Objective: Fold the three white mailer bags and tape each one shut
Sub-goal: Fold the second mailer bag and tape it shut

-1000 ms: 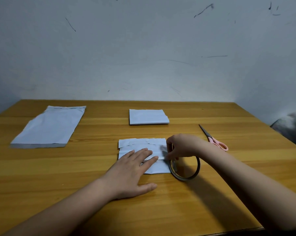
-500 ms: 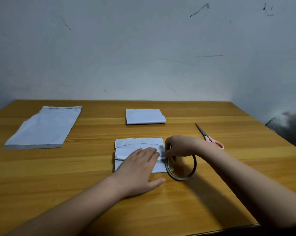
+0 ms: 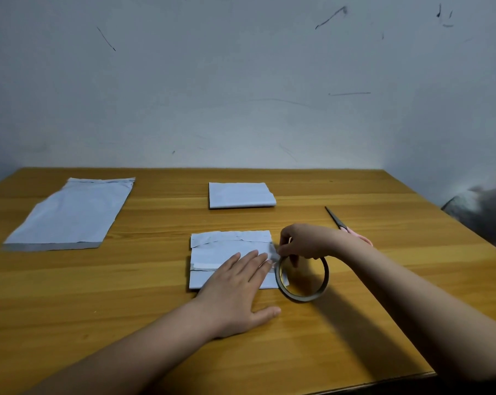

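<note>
On the wooden table [image 3: 127, 295] a folded white mailer bag [image 3: 227, 246] lies near the middle, a little toward the near edge, with its flaps turned over and a seam running across it. The left hand [image 3: 235, 292] lies flat on this bag, palm down, fingers straight and close together with their tips reaching the bag's right edge, the thumb spread out to the right over bare wood; it presses the folds down and grips nothing. The right hand [image 3: 306, 242] is just right of the bag, fingers curled, holding the tape roll [image 3: 302, 279], which stands on its edge against the bag's right side. Its fingertips pinch at the top of the roll close to the left hand's fingertips, where a short shiny bit of tape seems to reach onto the bag, though this spot is small and hard to read. Farther back, in the middle of the table, a second folded bag [image 3: 241, 195] lies flat and compact, well apart from the hands. At the far left a third bag [image 3: 70, 215] lies unfolded, long and flat, angled toward the near left. A pair of scissors [image 3: 338, 220] with pink handles lies right of the hands, blades pointing away, the handles partly hidden behind the right wrist. A pale, scuffed wall [image 3: 241, 81] stands behind the table.
</note>
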A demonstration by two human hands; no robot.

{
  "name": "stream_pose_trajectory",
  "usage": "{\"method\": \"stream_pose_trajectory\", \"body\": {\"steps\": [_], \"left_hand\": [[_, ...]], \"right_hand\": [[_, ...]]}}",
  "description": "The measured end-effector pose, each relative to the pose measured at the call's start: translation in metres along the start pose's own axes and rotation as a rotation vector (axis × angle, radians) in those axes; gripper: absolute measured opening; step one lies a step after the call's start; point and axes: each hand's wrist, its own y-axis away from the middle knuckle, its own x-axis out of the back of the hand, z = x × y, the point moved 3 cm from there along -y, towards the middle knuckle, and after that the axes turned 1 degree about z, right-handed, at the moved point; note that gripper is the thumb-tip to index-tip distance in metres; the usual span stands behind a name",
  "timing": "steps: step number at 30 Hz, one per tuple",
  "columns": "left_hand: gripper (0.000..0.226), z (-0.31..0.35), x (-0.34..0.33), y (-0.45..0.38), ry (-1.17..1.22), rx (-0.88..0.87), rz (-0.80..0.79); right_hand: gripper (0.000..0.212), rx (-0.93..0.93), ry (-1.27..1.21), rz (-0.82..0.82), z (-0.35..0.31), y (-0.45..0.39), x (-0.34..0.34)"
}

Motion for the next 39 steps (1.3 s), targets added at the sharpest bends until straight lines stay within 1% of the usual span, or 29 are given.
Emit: {"method": "stream_pose_trajectory", "body": {"steps": [2,4,6,9,13,16,21,24,26,29,30,33,35,36,37,38,39], "left_hand": [[0.084,0.0,0.0,0.0,0.0,0.001,0.007],[0.084,0.0,0.0,0.0,0.005,0.001,0.002],[0.087,0.0,-0.001,-0.001,0.005,0.002,-0.005],[0.094,0.001,-0.001,0.0,-0.001,0.004,-0.01],[0.08,0.001,0.002,-0.001,0.041,0.016,-0.019],[0.074,0.001,0.009,-0.003,0.107,0.032,-0.001],[0.065,0.0,0.02,-0.006,0.146,0.035,0.04],[0.052,-0.005,0.027,-0.012,0.266,0.066,0.096],[0.042,-0.01,0.034,-0.024,0.431,0.14,0.169],[0.041,-0.014,0.04,-0.042,0.754,0.256,0.202],[0.04,-0.013,0.041,-0.047,0.805,0.265,0.199],[0.016,-0.009,0.045,-0.056,0.776,0.26,0.235],[0.012,-0.008,0.046,-0.059,0.73,0.259,0.284],[0.012,-0.008,0.045,-0.06,0.74,0.258,0.299],[0.009,-0.009,0.044,-0.062,0.78,0.26,0.307],[0.009,-0.01,0.044,-0.063,0.827,0.268,0.308],[0.01,-0.011,0.043,-0.063,0.86,0.28,0.307]], "right_hand": [[0.021,-0.005,-0.003,0.007,0.002,0.0,0.003],[0.025,-0.014,0.002,0.049,0.005,0.002,0.007],[0.03,-0.014,0.014,0.126,0.009,0.002,0.012],[0.026,0.046,0.078,0.242,0.01,0.004,0.016],[0.018,0.182,0.148,0.363,0.005,0.01,0.015],[0.019,0.255,0.193,0.436,0.004,0.013,0.011],[0.017,0.297,0.18,0.487,0.006,0.008,0.007],[0.016,0.308,0.09,0.491,0.008,0.009,0.006],[0.015,0.315,-0.003,0.5,0.011,0.011,0.004],[0.018,0.323,-0.058,0.529,0.012,0.013,0.002],[0.019,0.325,-0.073,0.541,0.013,0.014,0.002],[0.021,0.338,-0.112,0.536,0.013,0.015,0.0],[0.022,0.349,-0.177,0.506,0.015,0.014,-0.001],[0.023,0.342,-0.272,0.535,0.022,0.011,0.002],[0.024,0.297,-0.395,0.62,0.034,0.008,0.008],[0.024,0.197,-0.488,0.727,0.052,0.005,0.015],[0.023,0.05,-0.469,0.828,0.072,0.003,0.022]]}}
